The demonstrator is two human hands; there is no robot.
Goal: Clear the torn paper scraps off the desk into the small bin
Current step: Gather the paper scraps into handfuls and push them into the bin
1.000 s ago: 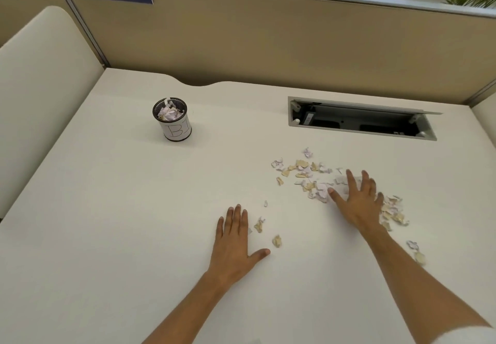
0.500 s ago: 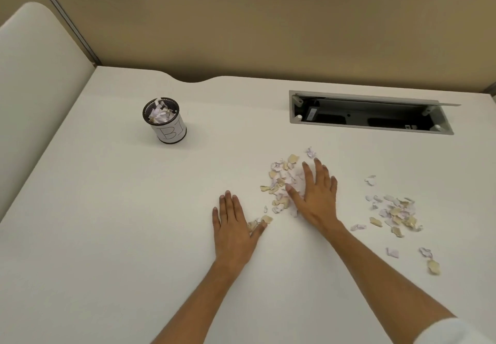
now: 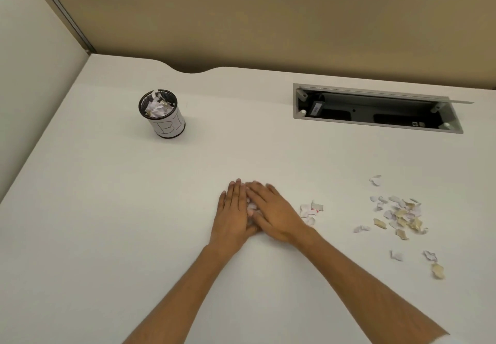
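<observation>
My left hand and my right hand lie side by side on the white desk, pressed together over a small heap of paper scraps. Only a few white bits show between the fingers. A couple of scraps lie just right of my right wrist. A loose scatter of white and tan scraps lies further right, with stray pieces nearer me. The small bin, a black mesh cup with a white label, stands upright at the far left, holding paper.
An open cable slot is sunk into the desk at the back right. A tan partition wall runs along the far edge. A cream side panel closes off the left.
My right hand has swept left with a heap of scraps and met my left hand, which moved in from the left. The heap is now covered between both hands. The view shifted downward.
</observation>
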